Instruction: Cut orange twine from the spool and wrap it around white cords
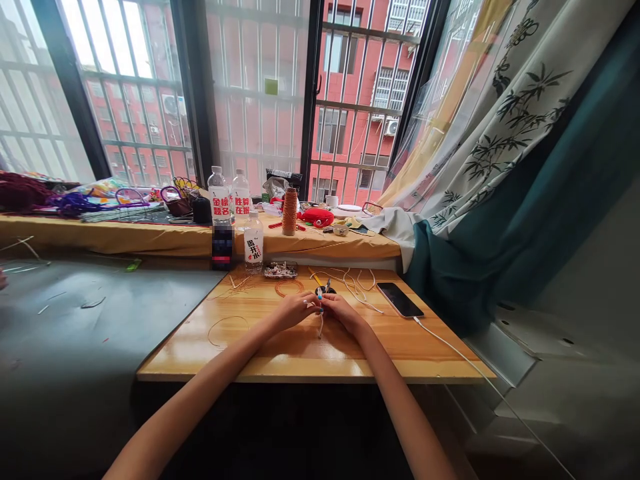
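Over the middle of the wooden table (pixel 270 350), my left hand (pixel 299 309) and my right hand (pixel 343 311) meet with fingers pinched together. Between them runs a short white cord (pixel 321 327), its loose end hanging down toward me. Small blue spots show at the fingertips; whether they are nails or part of the work I cannot make out. Just behind the fingers lies a small dark round item (pixel 326 291), partly covered by the hands. Several loose white cords (pixel 356 288) curl on the wood beyond my right hand. A coil of orange-brown thread (pixel 289 288) rests past my left hand.
A phone (pixel 400 300) with a white charging cable (pixel 465 357) lies at the right. Toward the back are a tray of small pieces (pixel 281 270) and a water bottle (pixel 253 243). The ledge holds a thread spool (pixel 289 212) and more bottles. A grey surface (pixel 100 347) adjoins at left.
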Demonstrator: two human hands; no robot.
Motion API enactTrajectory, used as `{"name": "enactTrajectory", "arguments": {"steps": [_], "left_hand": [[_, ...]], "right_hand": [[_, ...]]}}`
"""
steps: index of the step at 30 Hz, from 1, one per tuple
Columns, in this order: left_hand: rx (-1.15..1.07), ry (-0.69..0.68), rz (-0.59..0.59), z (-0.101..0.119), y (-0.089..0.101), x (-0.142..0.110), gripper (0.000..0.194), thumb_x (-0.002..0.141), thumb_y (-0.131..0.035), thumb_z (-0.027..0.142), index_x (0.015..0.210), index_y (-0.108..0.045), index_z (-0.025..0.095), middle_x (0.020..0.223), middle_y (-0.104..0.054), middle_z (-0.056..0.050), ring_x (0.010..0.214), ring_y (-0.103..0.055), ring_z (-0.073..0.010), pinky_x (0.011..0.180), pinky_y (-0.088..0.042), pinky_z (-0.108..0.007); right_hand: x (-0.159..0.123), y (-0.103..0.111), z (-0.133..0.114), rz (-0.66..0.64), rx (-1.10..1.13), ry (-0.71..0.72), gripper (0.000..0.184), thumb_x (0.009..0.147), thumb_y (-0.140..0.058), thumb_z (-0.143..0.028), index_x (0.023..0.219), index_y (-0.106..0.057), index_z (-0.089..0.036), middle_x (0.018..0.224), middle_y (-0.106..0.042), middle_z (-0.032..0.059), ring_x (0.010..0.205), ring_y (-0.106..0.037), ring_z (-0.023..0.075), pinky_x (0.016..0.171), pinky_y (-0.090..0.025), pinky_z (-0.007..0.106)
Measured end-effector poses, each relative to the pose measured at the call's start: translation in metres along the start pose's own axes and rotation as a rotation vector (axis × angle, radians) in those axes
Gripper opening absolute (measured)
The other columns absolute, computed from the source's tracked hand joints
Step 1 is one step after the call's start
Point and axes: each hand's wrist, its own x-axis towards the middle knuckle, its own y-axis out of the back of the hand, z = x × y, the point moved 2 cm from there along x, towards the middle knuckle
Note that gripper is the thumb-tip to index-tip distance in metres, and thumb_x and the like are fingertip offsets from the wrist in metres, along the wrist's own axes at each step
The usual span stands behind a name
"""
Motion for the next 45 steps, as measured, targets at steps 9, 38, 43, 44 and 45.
{"name": "enactTrajectory", "arguments": {"steps": [9,38,43,44,45], "left_hand": [[-0.532,0.348,-0.059,-0.011,-0.009,0.006,0.023,0.078,-0.045,0.034,0.074,-0.057,0.015,0.057,-0.055,0.004,0.036,-0.039,-0.0035,0.036,-0.03,-0.015],[-0.905,0.56,0.029,-0.026,-0.01,0.006,0.027,0.064,-0.057,0.037,0.075,-0.054,0.012,0.046,-0.046,0.007,0.034,-0.039,-0.0041,0.033,-0.028,-0.016],[-0.938,0.555,0.021,-0.028,-0.011,0.006,0.031,0.063,-0.059,0.036,0.08,-0.055,0.011,0.047,-0.047,0.006,0.033,-0.038,-0.0039,0.033,-0.028,-0.016],[-0.941,0.555,0.02,-0.028,-0.011,0.006,0.032,0.063,-0.059,0.036,0.081,-0.056,0.01,0.047,-0.047,0.006,0.034,-0.038,-0.0039,0.033,-0.028,-0.016],[-0.944,0.555,0.02,-0.028,-0.012,0.006,0.032,0.063,-0.059,0.036,0.082,-0.056,0.01,0.047,-0.047,0.006,0.034,-0.038,-0.0039,0.034,-0.028,-0.016]], "right_hand": [[-0.005,-0.004,-0.005,-0.079,-0.041,0.003,0.024,0.065,-0.063,-0.038,0.07,-0.062,-0.015,0.067,-0.058,0.0012,0.059,-0.049,0.0091,0.06,-0.037,0.023],[-0.005,-0.008,-0.004,-0.176,-0.238,0.026,0.035,0.071,-0.051,-0.048,0.072,-0.06,-0.013,0.07,-0.059,0.0035,0.065,-0.053,0.0123,0.068,-0.038,0.027],[-0.004,-0.007,-0.003,-0.185,-0.291,0.027,0.035,0.069,-0.054,-0.049,0.07,-0.058,-0.014,0.068,-0.059,0.0022,0.063,-0.052,0.0113,0.064,-0.037,0.025],[-0.003,-0.006,-0.003,-0.186,-0.291,0.027,0.037,0.069,-0.054,-0.05,0.07,-0.058,-0.014,0.068,-0.059,0.0023,0.062,-0.051,0.0111,0.063,-0.036,0.025],[-0.003,-0.006,-0.002,-0.187,-0.293,0.029,0.038,0.068,-0.055,-0.051,0.07,-0.058,-0.014,0.068,-0.059,0.0024,0.061,-0.051,0.011,0.063,-0.036,0.024]]}}
